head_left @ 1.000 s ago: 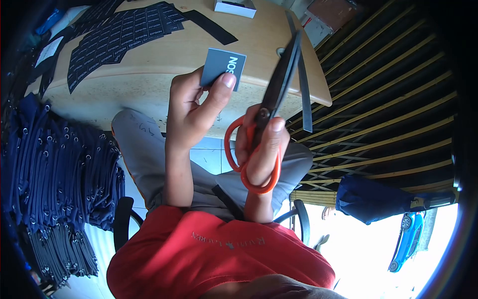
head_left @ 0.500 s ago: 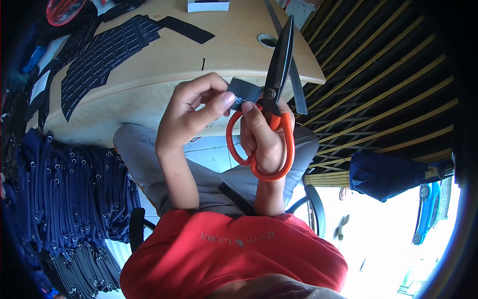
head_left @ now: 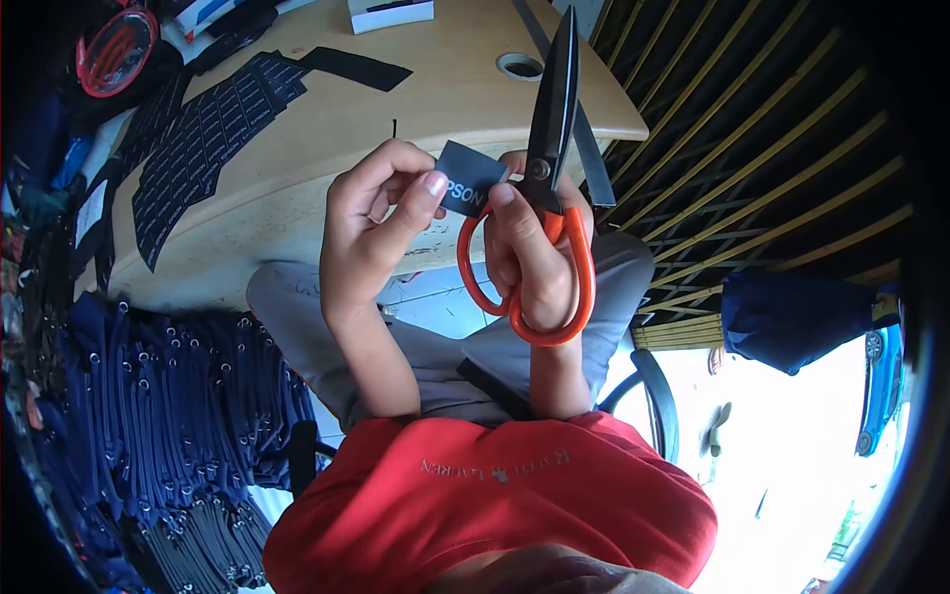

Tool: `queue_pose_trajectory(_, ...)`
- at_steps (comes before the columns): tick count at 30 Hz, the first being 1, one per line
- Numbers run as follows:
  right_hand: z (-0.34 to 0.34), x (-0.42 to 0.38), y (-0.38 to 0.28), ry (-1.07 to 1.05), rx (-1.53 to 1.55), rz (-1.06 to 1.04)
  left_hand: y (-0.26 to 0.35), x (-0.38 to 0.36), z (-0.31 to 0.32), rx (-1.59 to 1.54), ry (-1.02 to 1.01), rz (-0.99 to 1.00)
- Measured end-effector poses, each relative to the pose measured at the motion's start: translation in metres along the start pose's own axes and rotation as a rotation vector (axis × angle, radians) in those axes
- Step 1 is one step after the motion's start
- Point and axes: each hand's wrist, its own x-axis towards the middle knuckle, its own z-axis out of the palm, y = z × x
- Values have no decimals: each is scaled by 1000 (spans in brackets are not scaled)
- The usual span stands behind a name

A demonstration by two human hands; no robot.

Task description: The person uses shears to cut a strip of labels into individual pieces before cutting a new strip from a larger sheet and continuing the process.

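Observation:
Between my two hands is a small black fabric label (head_left: 469, 172) with pale lettering. My left hand (head_left: 368, 228) pinches its left side between thumb and fingers. My right hand (head_left: 536, 259) has its thumb at the label's right edge. That same hand also holds a pair of scissors (head_left: 556, 109) with orange handles, which loop around the hand. The dark blades point away from me and look closed. Both hands are in front of the table's near edge, above my lap.
Sheets of black printed labels (head_left: 213, 129) lie on the wooden table (head_left: 455, 99), beside a plain black strip (head_left: 356, 67). A white box (head_left: 391, 14) stands farther back. Navy straps with metal rings (head_left: 178, 396) hang at left. A slatted folding gate (head_left: 752, 148) is at right.
The label has turned more toward the camera, so more of its lettering shows. Both hands still hold it, and the scissors remain in my right hand. The whole view has shifted slightly.

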Motion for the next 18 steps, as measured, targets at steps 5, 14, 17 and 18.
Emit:
queue_pose_trajectory(5, -3, 0, -3, 4, -53, 11, -2, 0, 1, 43, -24, 16)
queue_pose_trajectory(14, 1, 0, -6, -64, -308, -24, -3, -1, 19, 75, 177, 58)
queue_pose_trajectory(17, -3, 0, 5, -184, -253, -96, -2, 3, 22, 38, 292, 84)
queue_pose_trajectory(18, -4, 1, 8, -238, -254, -73, -1, 3, 22, 21, 352, 88)
